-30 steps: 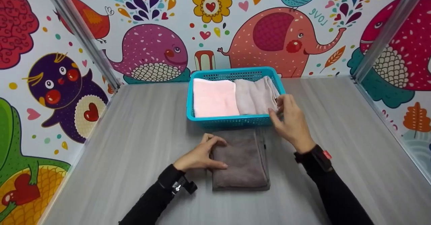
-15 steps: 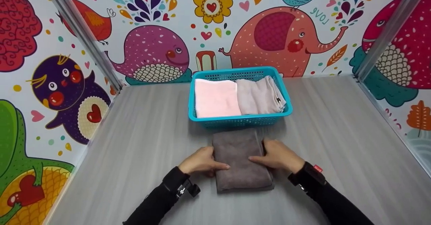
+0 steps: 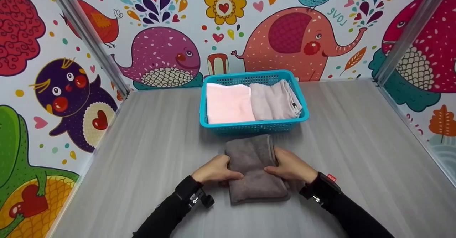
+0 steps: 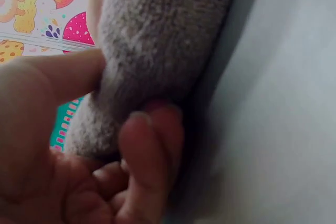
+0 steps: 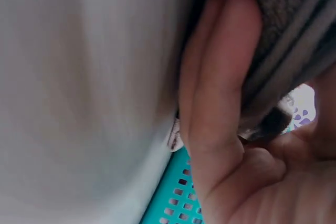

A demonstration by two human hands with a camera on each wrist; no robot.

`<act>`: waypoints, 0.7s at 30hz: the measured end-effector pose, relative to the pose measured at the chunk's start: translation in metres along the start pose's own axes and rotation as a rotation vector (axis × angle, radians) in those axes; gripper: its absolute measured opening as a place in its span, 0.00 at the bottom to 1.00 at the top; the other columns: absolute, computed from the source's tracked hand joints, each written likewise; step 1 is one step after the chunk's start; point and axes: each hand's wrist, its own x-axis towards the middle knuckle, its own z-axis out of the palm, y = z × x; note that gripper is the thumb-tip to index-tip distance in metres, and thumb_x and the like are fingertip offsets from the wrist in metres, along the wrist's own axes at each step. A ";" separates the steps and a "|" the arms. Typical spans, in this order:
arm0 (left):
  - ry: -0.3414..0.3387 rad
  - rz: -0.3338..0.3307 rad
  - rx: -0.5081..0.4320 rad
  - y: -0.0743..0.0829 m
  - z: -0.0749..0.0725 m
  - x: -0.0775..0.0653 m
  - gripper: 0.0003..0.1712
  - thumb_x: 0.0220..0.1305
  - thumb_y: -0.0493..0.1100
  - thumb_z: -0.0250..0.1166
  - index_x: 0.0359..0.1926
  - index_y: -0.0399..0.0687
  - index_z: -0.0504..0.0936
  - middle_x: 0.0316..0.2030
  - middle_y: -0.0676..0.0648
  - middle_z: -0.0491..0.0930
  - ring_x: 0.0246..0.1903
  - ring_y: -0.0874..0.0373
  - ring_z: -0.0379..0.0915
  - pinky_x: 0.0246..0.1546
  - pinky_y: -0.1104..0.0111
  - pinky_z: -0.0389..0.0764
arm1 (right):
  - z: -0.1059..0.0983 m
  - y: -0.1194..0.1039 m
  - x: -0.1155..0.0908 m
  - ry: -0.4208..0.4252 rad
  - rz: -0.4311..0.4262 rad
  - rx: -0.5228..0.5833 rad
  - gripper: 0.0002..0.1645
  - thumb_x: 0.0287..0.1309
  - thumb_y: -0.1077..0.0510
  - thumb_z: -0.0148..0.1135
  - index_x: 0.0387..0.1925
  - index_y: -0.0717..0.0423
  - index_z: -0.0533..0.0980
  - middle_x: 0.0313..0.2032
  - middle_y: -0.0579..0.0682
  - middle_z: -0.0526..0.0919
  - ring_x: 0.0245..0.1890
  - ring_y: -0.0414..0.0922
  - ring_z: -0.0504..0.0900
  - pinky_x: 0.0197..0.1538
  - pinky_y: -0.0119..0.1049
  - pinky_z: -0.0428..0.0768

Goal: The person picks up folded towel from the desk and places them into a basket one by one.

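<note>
A folded grey-brown towel (image 3: pixel 253 174) lies on the table in front of the basket, bent slightly across its middle. My left hand (image 3: pixel 217 170) grips its left edge, thumb on top and fingers underneath. On the opposite edge my right hand (image 3: pixel 292 165) holds it the same way. In the left wrist view, the plush towel (image 4: pixel 157 35) sits between thumb and curled fingertips (image 4: pixel 139 135). The right wrist view shows fingers (image 5: pixel 220 77) tucked under the layered towel edge (image 5: pixel 294 45).
Behind the towel stands a turquoise perforated basket (image 3: pixel 253 124). A folded pink towel (image 3: pixel 229 102) fills its left part, with folded light grey towels (image 3: pixel 274 101) at its right. Printed cartoon walls (image 3: pixel 228 35) bound the grey table (image 3: pixel 160 131) at the back and sides.
My right hand has come from the basket's right corner down to the grey-brown towel's right edge and now grips it. The left hand has tightened on the left edge, and the towel's middle has creased.
</note>
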 end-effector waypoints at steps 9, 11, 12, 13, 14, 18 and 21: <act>0.024 0.083 0.056 0.029 -0.011 -0.018 0.26 0.58 0.57 0.76 0.23 0.51 0.68 0.20 0.56 0.63 0.20 0.61 0.61 0.23 0.70 0.61 | -0.029 -0.019 -0.014 0.014 -0.029 -0.042 0.37 0.62 0.48 0.73 0.62 0.67 0.70 0.50 0.60 0.83 0.50 0.52 0.82 0.48 0.49 0.80; 0.038 0.108 0.038 0.034 -0.016 -0.023 0.27 0.59 0.56 0.75 0.22 0.52 0.67 0.19 0.56 0.62 0.19 0.62 0.61 0.22 0.71 0.61 | -0.037 -0.024 -0.017 0.030 -0.033 -0.037 0.37 0.62 0.47 0.73 0.61 0.67 0.69 0.46 0.58 0.83 0.45 0.50 0.82 0.43 0.45 0.79; 0.046 0.123 0.026 0.036 -0.018 -0.024 0.27 0.60 0.56 0.75 0.22 0.52 0.67 0.18 0.56 0.62 0.18 0.62 0.62 0.22 0.71 0.62 | -0.042 -0.027 -0.018 0.037 -0.039 -0.031 0.37 0.62 0.46 0.73 0.60 0.66 0.69 0.45 0.57 0.83 0.44 0.48 0.82 0.42 0.43 0.79; 0.054 0.137 0.011 0.038 -0.020 -0.026 0.26 0.61 0.56 0.75 0.22 0.52 0.67 0.17 0.56 0.63 0.17 0.63 0.62 0.22 0.72 0.62 | -0.045 -0.030 -0.019 0.044 -0.039 -0.026 0.36 0.63 0.46 0.73 0.60 0.66 0.69 0.43 0.56 0.82 0.42 0.47 0.81 0.41 0.41 0.78; 0.066 0.151 -0.001 0.041 -0.021 -0.027 0.25 0.62 0.55 0.74 0.23 0.51 0.67 0.17 0.56 0.64 0.17 0.63 0.63 0.22 0.73 0.63 | -0.049 -0.031 -0.021 0.054 -0.040 -0.021 0.36 0.63 0.46 0.73 0.60 0.65 0.69 0.43 0.55 0.82 0.41 0.46 0.82 0.40 0.40 0.78; 0.111 0.193 -0.064 0.050 -0.025 -0.028 0.18 0.67 0.54 0.70 0.32 0.48 0.76 0.21 0.56 0.70 0.20 0.65 0.66 0.25 0.73 0.66 | -0.062 -0.037 -0.024 0.101 -0.043 0.010 0.39 0.64 0.47 0.72 0.65 0.66 0.67 0.50 0.58 0.83 0.48 0.50 0.84 0.47 0.45 0.82; 0.144 0.221 -0.100 0.060 -0.031 -0.025 0.19 0.71 0.53 0.66 0.51 0.44 0.80 0.33 0.52 0.80 0.29 0.64 0.73 0.33 0.71 0.72 | -0.076 -0.040 -0.021 0.144 -0.045 0.035 0.43 0.64 0.48 0.72 0.70 0.66 0.64 0.57 0.62 0.81 0.56 0.54 0.82 0.56 0.54 0.82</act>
